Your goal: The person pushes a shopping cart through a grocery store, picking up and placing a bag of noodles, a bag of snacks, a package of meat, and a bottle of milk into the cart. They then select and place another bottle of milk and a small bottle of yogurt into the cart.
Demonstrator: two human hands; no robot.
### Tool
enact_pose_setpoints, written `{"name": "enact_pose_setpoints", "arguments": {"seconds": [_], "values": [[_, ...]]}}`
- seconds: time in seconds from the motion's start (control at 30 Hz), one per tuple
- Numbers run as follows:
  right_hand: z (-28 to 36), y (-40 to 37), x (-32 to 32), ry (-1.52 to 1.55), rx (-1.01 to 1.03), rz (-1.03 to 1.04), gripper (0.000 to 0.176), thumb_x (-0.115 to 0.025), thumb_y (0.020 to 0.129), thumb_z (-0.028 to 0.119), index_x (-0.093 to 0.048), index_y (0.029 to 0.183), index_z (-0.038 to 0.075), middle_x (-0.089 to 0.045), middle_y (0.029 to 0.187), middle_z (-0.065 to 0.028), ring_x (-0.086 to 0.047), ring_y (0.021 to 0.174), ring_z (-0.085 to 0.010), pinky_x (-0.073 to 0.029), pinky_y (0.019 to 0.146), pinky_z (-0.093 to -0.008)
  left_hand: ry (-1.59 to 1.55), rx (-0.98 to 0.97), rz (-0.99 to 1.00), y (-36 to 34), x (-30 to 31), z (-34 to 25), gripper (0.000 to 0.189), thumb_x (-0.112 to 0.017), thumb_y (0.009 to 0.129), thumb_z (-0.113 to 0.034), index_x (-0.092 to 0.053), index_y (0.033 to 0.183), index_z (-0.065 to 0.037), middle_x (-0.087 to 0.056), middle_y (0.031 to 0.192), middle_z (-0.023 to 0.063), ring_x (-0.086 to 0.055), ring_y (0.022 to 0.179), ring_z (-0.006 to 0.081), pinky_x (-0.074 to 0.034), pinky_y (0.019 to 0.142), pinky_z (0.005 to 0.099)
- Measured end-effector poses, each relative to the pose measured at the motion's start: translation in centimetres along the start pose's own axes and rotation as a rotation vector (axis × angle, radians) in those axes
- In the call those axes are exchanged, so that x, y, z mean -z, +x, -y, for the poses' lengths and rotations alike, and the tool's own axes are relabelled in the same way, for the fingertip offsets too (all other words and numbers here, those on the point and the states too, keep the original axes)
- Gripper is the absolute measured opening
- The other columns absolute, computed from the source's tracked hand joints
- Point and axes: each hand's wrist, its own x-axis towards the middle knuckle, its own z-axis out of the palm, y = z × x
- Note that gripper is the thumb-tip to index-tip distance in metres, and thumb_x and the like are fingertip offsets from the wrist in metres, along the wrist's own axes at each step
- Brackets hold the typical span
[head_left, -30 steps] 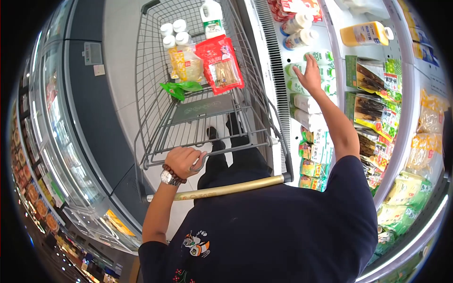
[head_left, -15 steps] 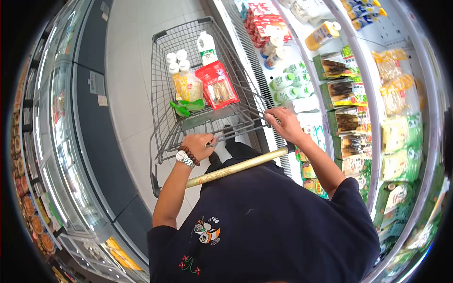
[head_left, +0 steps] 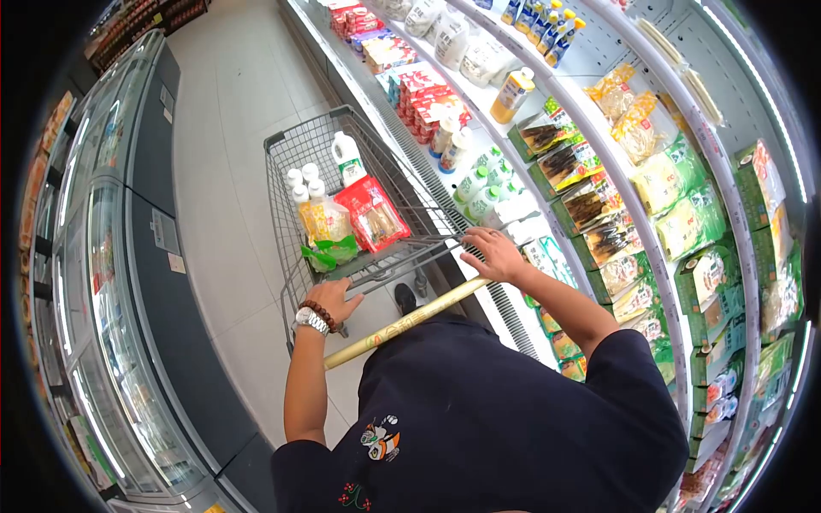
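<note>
A wire shopping cart (head_left: 278,171) stands in front of my body. My left hand (head_left: 332,301), with a watch and a beaded bracelet on its wrist, is closed on the left part of the cart's near rim. At the rim's right corner, my right hand (head_left: 492,254) has its fingers curled over the frame. Inside the cart lie a red packet (head_left: 373,214), a white bottle (head_left: 348,160), several small white-capped bottles (head_left: 307,182), a yellow and clear bag (head_left: 327,221) and a green bag (head_left: 330,254). The yellow handle bar (head_left: 410,321) crosses near my waist, untouched by either hand.
Along the right runs an open chilled shelf (head_left: 590,94) with bottles, pouches and packets, its lower edge close to the cart. Glass-fronted freezers (head_left: 111,256) line the left side. Between them, a tiled floor (head_left: 227,103) stretches ahead.
The view takes in more of the aisle ahead, and the cart appears lower in it. Shelf goods have shifted left and the freezers look different in angle. Both hands remain on the cart.
</note>
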Motion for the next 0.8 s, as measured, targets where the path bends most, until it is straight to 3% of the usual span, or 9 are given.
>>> {"name": "enact_pose_setpoints", "arguments": {"seconds": [0.07,0.13,0.2,0.3,0.43,0.67,0.7,0.8], "values": [[-0.7,-0.3,0.3,-0.034,0.214,0.113,0.068,-0.057,0.094,0.055,-0.053,0.132,-0.002,-0.051,0.14,-0.0245,-0.046,0.133,-0.0404,-0.037,0.112,-0.0485,-0.049,0.021,-0.008,-0.3,-0.2,0.4,0.053,-0.063,0.086,-0.055,-0.07,0.112,-0.01,-0.073,0.095,0.0177,-0.069,0.094,0.0373,-0.054,0.082,0.0476],[-0.8,-0.3,0.7,-0.045,0.485,0.212,0.083,-0.059,0.09,0.063,-0.046,0.138,-0.003,-0.046,0.144,-0.0281,-0.044,0.135,-0.0429,-0.033,0.115,-0.0493,-0.054,0.058,-0.021,-0.1,-1.0,0.3,0.054,-0.063,0.086,-0.056,-0.07,0.112,-0.009,-0.073,0.094,0.0186,-0.069,0.093,0.0372,-0.054,0.082,0.0474],[-1.3,-0.2,0.4,-0.048,0.483,0.355,0.104,-0.062,0.081,0.073,-0.036,0.147,-0.004,-0.037,0.15,-0.0313,-0.037,0.14,-0.0444,-0.029,0.118,-0.0501,-0.061,0.053,0.022,0.7,-1.8,0.5,0.058,-0.06,0.087,-0.061,-0.073,0.104,-0.006,-0.073,0.093,0.0202,-0.069,0.092,0.0373,-0.054,0.084,0.0469],[-1.6,0.1,0.0,-0.055,0.498,0.411,0.11,-0.065,0.078,0.073,-0.034,0.149,-0.004,-0.035,0.151,-0.0312,-0.035,0.142,-0.0439,-0.027,0.119,-0.0494,-0.043,0.077,0.113,1.3,-1.4,-0.3,0.068,-0.055,0.087,-0.069,-0.075,0.092,-0.004,-0.073,0.093,0.0205,-0.07,0.091,0.0367,-0.054,0.085,0.0453],[-2.2,0.1,-0.5,-0.119,0.517,0.44,0.1,-0.069,0.079,0.064,-0.04,0.146,-0.004,-0.036,0.151,-0.0318,-0.037,0.141,-0.0444,-0.028,0.119,-0.0491,-0.051,0.081,0.167,1.7,-1.3,-0.3,0.072,-0.053,0.086,-0.073,-0.075,0.094,-0.005,-0.074,0.088,0.018,-0.071,0.088,0.0336,-0.055,0.082,0.0433],[-2.4,1.0,-0.7,-0.157,0.576,0.428,0.086,-0.072,0.078,0.057,-0.051,0.14,0.0,-0.038,0.149,-0.0329,-0.038,0.141,-0.043,-0.032,0.117,-0.047,-0.048,0.049,0.079,1.6,-1.1,-0.6,0.067,-0.056,0.084,-0.071,-0.078,0.092,-0.008,-0.074,0.088,0.0164,-0.071,0.087,0.0337,-0.056,0.085,0.0437],[-2.1,1.1,-0.5,-0.138,0.543,0.441,0.076,-0.075,0.077,0.047,-0.056,0.137,0.004,-0.037,0.151,-0.032,-0.037,0.142,-0.0436,-0.033,0.117,-0.047,-0.057,0.039,0.058,1.6,-1.1,-0.6,0.067,-0.057,0.084,-0.071,-0.077,0.092,-0.008,-0.074,0.088,0.0163,-0.071,0.087,0.0336,-0.055,0.084,0.0437],[-2.9,1.1,-0.7,-0.156,0.578,0.413,0.075,-0.073,0.078,0.051,-0.057,0.136,0.006,-0.04,0.148,-0.0324,-0.04,0.139,-0.0438,-0.035,0.116,-0.0468,-0.083,0.029,0.01,1.9,-1.3,-1.0,0.066,-0.059,0.083,-0.071,-0.076,0.092,-0.008,-0.074,0.089,0.0162,-0.07,0.088,0.0334,-0.055,0.082,0.044]]}}
